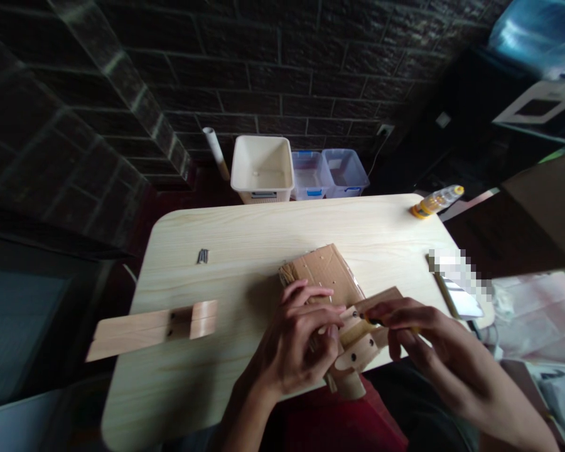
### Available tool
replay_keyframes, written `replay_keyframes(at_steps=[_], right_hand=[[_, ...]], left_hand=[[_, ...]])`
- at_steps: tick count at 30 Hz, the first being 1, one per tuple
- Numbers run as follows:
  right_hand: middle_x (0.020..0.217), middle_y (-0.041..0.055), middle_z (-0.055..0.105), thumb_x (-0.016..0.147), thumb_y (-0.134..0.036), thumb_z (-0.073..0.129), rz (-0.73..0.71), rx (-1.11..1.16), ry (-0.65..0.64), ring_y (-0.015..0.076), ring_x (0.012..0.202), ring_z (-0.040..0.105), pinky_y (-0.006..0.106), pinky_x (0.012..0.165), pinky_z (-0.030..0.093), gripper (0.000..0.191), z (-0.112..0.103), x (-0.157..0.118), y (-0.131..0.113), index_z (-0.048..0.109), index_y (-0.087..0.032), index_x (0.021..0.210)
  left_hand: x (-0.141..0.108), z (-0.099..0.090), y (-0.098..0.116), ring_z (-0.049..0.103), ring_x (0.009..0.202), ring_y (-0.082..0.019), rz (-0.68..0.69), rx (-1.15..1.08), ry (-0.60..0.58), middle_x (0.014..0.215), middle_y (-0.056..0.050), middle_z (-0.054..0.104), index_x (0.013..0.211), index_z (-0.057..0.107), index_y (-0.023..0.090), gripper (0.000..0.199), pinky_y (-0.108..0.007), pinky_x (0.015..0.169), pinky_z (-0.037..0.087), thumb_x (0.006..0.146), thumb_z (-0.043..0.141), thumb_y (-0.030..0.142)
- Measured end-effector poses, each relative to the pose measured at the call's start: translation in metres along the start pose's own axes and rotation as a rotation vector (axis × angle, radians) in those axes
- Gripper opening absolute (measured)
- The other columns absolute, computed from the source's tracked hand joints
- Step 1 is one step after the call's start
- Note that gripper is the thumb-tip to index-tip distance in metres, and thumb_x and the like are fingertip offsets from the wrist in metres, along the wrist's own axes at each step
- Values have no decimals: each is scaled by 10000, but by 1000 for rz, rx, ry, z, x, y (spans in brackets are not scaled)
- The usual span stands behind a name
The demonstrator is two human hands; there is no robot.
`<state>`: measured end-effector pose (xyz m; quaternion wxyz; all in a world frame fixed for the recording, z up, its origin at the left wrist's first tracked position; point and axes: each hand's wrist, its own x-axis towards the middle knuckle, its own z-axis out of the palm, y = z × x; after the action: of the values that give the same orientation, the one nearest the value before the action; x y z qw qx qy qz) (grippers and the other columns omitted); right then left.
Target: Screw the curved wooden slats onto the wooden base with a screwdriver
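My left hand (301, 339) steadies a wooden assembly (358, 353), its fingers bent over the near end of a cardboard box (327, 270) and its thumb pressed in against the wood. Black screw heads show on the light wooden pieces. In my right hand (419, 329) is a small screwdriver (371, 320), mostly covered by the fingers, with bits of yellow and black showing. Its tip is close to a black screw (355, 314) in the upper piece. The fingers hide whether the tip is seated in the screw.
On the table (245, 232) lie several dark screws (203, 256) and another wooden piece (155, 326) overhanging the left edge. A clear yellow-capped bottle (437, 201) stands at the back right, above a phone-like object (456, 292). Plastic bins (263, 188) sit beyond the table.
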<state>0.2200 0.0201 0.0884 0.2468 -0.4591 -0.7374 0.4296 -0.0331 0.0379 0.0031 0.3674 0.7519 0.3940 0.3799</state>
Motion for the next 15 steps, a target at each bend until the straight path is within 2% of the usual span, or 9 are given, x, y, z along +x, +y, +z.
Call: replay_keyframes(at_steps=[3,6,8,12,15], right_hand=[[1352,76,699,1088,-245,498,16,85,15,217,1152,704,316,975,607,254,-1,-2,3,666,-324,1261],[1446,91,672,1111,-312,409,21,132,13,282,1313,664,362,1015,615,337,-7,-8,9,670,-326,1323],[1515,91,640,1101,-330,428,27,115,17,317,1384,631,378,1029,620,347,-11,-14,15,678,-327,1341],[1436,108,698,1061,-283,538,59,85,27,309,1252,718,404,1012,636,350,-14,-25,27,665,-330,1384],[1410,105,697,1068,-255,532,115,131,-23,271,1175,742,400,1030,624,321,-14,-27,30,659,-327,1354]], left_hand=[[0,0,1,659,1278,-278,-5,-3,11,1165,10,839,1006,790,273,235,-554,1275,210,930,572,233],[1,0,2,675,1255,-278,-15,-10,24,1143,6,843,998,791,268,236,-550,1250,248,915,573,233],[1,0,2,679,1253,-278,-17,-12,24,1143,7,843,978,788,264,229,-543,1229,277,899,576,230],[3,2,1,686,1249,-288,-14,-16,28,1131,0,845,954,787,260,220,-548,1220,287,892,577,238],[2,3,0,694,1230,-296,-8,-16,54,1110,-8,848,939,786,258,223,-553,1210,295,879,573,238]])
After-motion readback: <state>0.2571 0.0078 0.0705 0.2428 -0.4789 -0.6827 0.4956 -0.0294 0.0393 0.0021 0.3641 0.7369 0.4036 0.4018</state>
